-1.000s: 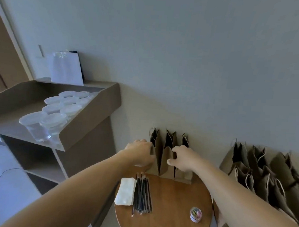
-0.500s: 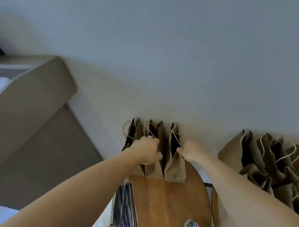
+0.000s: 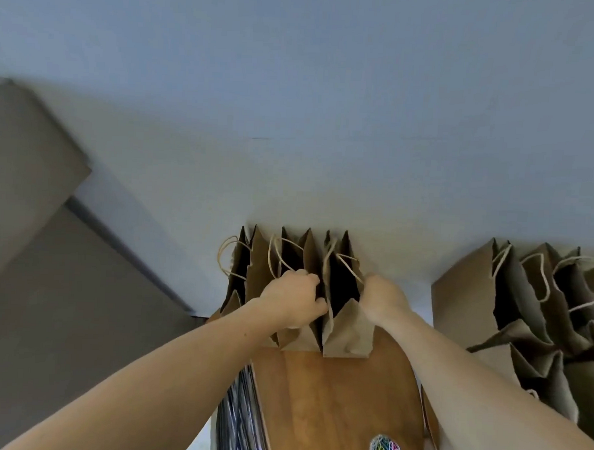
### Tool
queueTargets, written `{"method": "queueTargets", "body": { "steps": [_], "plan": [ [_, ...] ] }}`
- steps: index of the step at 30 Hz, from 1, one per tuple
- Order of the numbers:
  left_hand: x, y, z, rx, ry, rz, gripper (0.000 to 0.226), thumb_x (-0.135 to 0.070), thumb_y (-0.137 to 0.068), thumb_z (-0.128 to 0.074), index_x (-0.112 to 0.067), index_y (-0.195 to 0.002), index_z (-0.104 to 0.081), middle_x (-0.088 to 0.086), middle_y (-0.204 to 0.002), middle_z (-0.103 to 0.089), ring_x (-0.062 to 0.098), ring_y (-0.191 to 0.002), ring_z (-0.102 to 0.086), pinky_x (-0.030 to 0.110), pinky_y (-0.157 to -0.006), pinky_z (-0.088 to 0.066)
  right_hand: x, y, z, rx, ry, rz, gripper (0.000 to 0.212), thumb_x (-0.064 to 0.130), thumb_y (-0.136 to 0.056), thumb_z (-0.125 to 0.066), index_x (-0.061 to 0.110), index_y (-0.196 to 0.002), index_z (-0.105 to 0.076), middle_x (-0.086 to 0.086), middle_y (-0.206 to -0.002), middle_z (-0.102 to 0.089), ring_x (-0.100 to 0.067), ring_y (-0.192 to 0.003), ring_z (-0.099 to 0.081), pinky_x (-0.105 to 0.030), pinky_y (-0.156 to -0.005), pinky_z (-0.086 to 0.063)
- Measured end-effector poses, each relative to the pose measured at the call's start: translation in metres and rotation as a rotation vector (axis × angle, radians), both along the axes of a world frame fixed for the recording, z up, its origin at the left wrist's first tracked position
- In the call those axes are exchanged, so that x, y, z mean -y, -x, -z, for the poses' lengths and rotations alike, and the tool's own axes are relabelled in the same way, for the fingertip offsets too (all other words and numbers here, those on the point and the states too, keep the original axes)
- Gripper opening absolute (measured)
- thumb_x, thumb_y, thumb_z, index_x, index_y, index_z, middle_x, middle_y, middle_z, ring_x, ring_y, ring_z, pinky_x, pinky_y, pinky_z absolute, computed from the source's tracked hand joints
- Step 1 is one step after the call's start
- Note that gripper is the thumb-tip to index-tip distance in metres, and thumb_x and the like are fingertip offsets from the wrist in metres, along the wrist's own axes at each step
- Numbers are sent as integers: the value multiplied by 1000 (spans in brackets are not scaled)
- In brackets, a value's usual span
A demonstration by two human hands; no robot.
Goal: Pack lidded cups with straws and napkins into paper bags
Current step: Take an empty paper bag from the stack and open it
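Three brown paper bags with string handles stand in a row against the wall at the far end of a round wooden table [image 3: 335, 403]. My left hand [image 3: 294, 301] grips the left rim of the rightmost bag [image 3: 347, 332]. My right hand [image 3: 384, 298] holds the same bag's right rim, so its dark mouth gapes between my hands. The middle bag [image 3: 304, 259] and the left bag [image 3: 241, 266] stand beside it, mouths up. A bundle of dark straws [image 3: 237, 419] lies at the table's left edge. No cups or napkins are in view.
A small clear tub of coloured paper clips [image 3: 385, 449] sits near the table's front. A cluster of several more brown bags [image 3: 536, 317] stands to the right against the wall. A grey-brown shelf unit [image 3: 34, 213] fills the left side.
The view has swung closer and to the right: the shelf with cups and the napkins have left the frame. My hands moved from the bags' fronts onto the rightmost bag's rims and spread it.
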State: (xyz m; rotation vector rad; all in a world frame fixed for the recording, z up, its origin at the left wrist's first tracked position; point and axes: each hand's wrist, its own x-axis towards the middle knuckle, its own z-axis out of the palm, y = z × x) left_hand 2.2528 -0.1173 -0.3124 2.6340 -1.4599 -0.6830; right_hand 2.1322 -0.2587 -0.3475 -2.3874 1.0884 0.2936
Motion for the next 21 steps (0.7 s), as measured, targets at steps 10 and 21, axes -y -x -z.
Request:
{"method": "queueTargets", "body": {
  "steps": [10, 21],
  "plan": [
    [-32, 11, 0, -161, 225, -82, 31, -57, -93, -47, -29, -82, -58, -7, -75, -61, 7, -66, -61, 28, -62, -57, -53, 63, -62, 121, 83, 120, 11, 14, -100, -48, 19, -93, -55, 2, -78, -57, -16, -73, -58, -26, -65, -44],
    [-133, 66, 1, -496, 101, -103, 44, -50, -94, -48, -11, -89, -66, 10, -78, -73, 25, -69, -72, 43, -76, -61, -194, 112, -66, 116, 117, 173, 22, 19, -100, -49, 26, -80, -42, 10, -65, -48, -2, -55, -46, -13, -48, -26]
  ]
}}
